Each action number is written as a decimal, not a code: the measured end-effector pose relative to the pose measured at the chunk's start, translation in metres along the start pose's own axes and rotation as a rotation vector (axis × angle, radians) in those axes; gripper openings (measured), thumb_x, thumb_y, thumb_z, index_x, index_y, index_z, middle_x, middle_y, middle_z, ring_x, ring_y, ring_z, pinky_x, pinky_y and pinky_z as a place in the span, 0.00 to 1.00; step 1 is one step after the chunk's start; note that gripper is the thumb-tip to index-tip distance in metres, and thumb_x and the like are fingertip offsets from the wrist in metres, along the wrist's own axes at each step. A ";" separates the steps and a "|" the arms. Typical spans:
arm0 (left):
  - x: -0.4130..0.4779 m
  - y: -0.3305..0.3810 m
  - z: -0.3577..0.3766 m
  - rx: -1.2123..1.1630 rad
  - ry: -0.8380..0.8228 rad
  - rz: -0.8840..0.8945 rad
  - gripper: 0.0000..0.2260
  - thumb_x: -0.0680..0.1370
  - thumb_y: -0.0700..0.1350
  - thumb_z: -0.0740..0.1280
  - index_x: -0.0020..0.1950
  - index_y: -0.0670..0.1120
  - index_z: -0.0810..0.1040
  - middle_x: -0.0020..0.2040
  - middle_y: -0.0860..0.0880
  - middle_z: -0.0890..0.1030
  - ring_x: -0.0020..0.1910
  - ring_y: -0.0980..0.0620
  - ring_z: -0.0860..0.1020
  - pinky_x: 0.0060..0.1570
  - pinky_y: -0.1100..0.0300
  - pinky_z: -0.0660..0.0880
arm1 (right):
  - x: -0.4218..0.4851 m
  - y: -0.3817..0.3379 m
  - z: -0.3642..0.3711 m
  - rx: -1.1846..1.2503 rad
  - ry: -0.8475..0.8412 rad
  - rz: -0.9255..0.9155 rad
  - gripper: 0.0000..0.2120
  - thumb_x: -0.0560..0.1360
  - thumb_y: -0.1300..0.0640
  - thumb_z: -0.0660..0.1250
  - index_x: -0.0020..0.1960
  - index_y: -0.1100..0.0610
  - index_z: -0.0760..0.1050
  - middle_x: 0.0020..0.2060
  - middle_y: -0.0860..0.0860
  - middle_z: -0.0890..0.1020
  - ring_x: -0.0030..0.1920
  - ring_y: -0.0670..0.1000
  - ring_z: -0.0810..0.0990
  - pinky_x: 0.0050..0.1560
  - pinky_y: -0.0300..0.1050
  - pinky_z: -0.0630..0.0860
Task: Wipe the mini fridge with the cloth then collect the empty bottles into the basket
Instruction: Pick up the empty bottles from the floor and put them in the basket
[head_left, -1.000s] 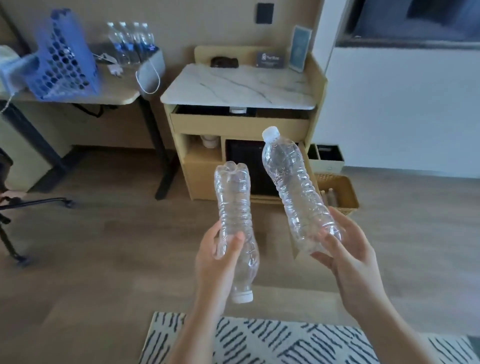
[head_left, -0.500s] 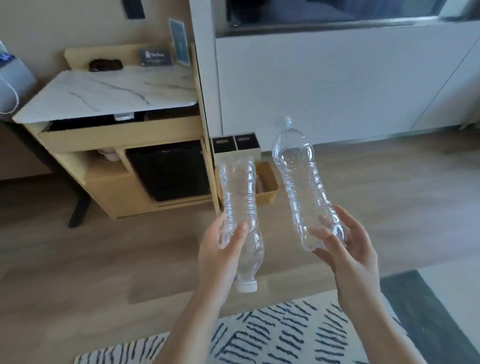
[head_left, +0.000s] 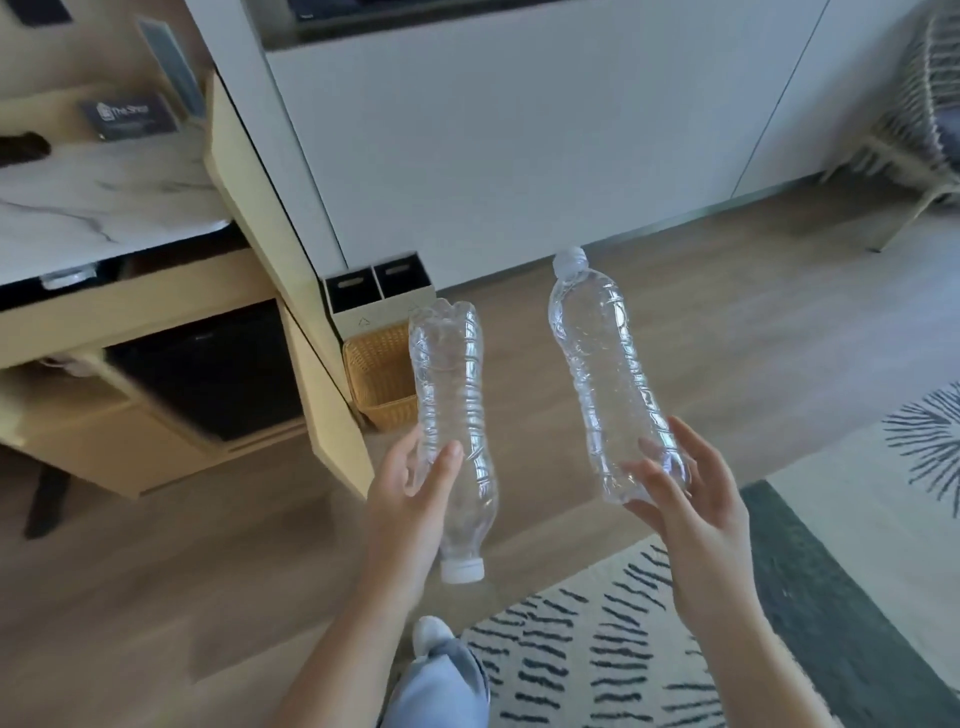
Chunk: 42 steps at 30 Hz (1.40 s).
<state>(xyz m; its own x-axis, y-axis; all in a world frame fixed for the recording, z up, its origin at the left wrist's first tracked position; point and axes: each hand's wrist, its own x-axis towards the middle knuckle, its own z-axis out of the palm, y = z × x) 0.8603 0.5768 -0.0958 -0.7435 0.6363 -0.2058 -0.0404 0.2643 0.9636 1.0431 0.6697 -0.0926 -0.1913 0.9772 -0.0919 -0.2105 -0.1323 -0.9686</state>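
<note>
My left hand (head_left: 410, 499) grips a clear empty bottle (head_left: 452, 395) held upside down, its white cap pointing at the floor. In my right hand (head_left: 685, 499) is a second clear empty bottle (head_left: 602, 384), cap up and tilted left, gripped near its base. A woven basket (head_left: 379, 379) stands on the floor beside the wooden cabinet, partly hidden behind the left bottle. The black mini fridge (head_left: 208, 364) sits low in that cabinet at the left. No cloth is in view.
The cabinet has a marble top (head_left: 93, 202) with a small sign. A two-slot bin (head_left: 379, 291) stands behind the basket against a white wall. A patterned rug (head_left: 623, 649) covers the floor near my feet, and a woven chair (head_left: 919, 104) is at the far right.
The view has swung right and closer to the cabinet and basket. Both hands keep the same hold on their bottles. My leg and foot have come into view below.
</note>
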 end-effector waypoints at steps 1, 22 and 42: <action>0.012 0.000 0.002 0.002 0.005 -0.005 0.35 0.59 0.71 0.65 0.63 0.59 0.70 0.63 0.55 0.75 0.62 0.54 0.72 0.61 0.45 0.70 | 0.011 0.001 0.001 -0.013 0.017 0.004 0.23 0.64 0.54 0.70 0.59 0.47 0.74 0.50 0.47 0.83 0.46 0.49 0.82 0.42 0.41 0.80; 0.313 0.023 -0.026 -0.182 0.091 -0.105 0.27 0.68 0.60 0.69 0.65 0.56 0.70 0.65 0.54 0.73 0.63 0.51 0.73 0.62 0.45 0.69 | 0.250 0.041 0.211 -0.152 -0.138 0.113 0.27 0.60 0.44 0.71 0.58 0.45 0.75 0.54 0.51 0.81 0.52 0.55 0.81 0.47 0.51 0.79; 0.532 0.031 0.022 -0.167 0.402 -0.240 0.13 0.69 0.57 0.68 0.52 0.62 0.71 0.56 0.59 0.75 0.59 0.52 0.75 0.59 0.47 0.72 | 0.526 0.109 0.342 -0.197 -0.512 0.225 0.18 0.67 0.51 0.70 0.56 0.45 0.75 0.42 0.44 0.84 0.43 0.46 0.83 0.36 0.36 0.77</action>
<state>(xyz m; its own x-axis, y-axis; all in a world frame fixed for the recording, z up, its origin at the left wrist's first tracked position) 0.4783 0.9397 -0.1793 -0.8974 0.2333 -0.3746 -0.3239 0.2284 0.9181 0.5917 1.1123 -0.1672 -0.6588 0.7182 -0.2239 0.0612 -0.2455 -0.9675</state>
